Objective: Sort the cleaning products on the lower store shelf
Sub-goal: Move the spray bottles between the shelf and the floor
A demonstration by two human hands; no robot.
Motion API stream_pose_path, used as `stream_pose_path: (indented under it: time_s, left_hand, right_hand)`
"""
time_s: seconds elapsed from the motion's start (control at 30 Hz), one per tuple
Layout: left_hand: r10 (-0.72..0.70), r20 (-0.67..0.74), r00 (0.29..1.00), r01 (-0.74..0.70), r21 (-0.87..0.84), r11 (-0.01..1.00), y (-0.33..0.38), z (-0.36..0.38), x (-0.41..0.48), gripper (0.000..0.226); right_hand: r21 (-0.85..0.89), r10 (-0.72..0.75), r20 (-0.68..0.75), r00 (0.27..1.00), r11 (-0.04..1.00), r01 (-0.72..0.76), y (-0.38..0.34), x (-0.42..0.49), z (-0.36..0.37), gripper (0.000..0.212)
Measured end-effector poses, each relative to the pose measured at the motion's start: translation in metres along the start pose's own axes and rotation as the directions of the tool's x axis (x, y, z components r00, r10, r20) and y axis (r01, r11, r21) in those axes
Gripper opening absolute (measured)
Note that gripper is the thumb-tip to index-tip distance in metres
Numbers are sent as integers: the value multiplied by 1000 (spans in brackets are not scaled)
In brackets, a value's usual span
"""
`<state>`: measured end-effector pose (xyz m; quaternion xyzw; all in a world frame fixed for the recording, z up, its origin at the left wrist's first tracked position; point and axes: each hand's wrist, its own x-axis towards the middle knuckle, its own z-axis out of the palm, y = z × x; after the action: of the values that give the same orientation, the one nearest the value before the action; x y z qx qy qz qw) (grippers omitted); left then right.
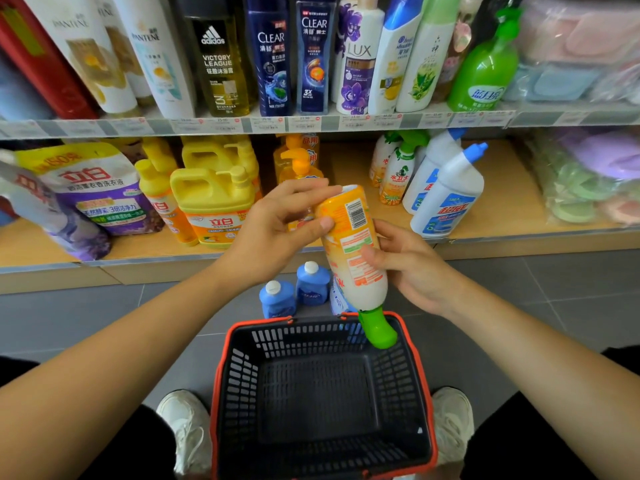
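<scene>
An orange-and-white cleaner bottle [353, 244] with a green angled cap hangs upside down in front of the lower shelf [502, 233]. My left hand [277, 226] grips its base end from the left, thumb on the label. My right hand [412, 265] holds its lower body from the right. The green cap points down over the far rim of a black basket [323, 393] with an orange rim, which holds nothing. Matching orange bottles [394, 174] and white blue-capped toilet cleaners [446, 199] stand on the shelf's right part. Yellow detergent jugs [211, 195] stand at the left.
Two small blue bottles [294, 292] stand on the grey floor between basket and shelf. Purple refill bags [93, 188] lean at the shelf's far left. Shampoo bottles [311, 53] fill the upper shelf. Bagged soft goods [588, 174] lie at the right. My white shoes flank the basket.
</scene>
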<state>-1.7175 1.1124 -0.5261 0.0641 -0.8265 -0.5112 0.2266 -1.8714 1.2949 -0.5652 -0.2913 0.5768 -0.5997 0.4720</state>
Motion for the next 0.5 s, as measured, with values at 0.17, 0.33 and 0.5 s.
stream_pose_path:
  time_s: [0.17, 0.33, 0.5]
  left_hand:
    - [26, 143, 989, -13, -93, 996, 6, -7, 3, 49]
    - [32, -2, 999, -32, 7, 999, 2, -4, -4, 44]
    - [-21, -224, 974, 31, 40, 999, -1, 7, -7, 34]
  right_hand:
    - [25, 26, 77, 997, 999, -28, -1, 1, 0, 56]
    - [-177, -25, -29, 999, 984, 20, -5, 5, 0, 71]
    - [-326, -104, -30, 994, 941, 88, -5, 11, 1, 95]
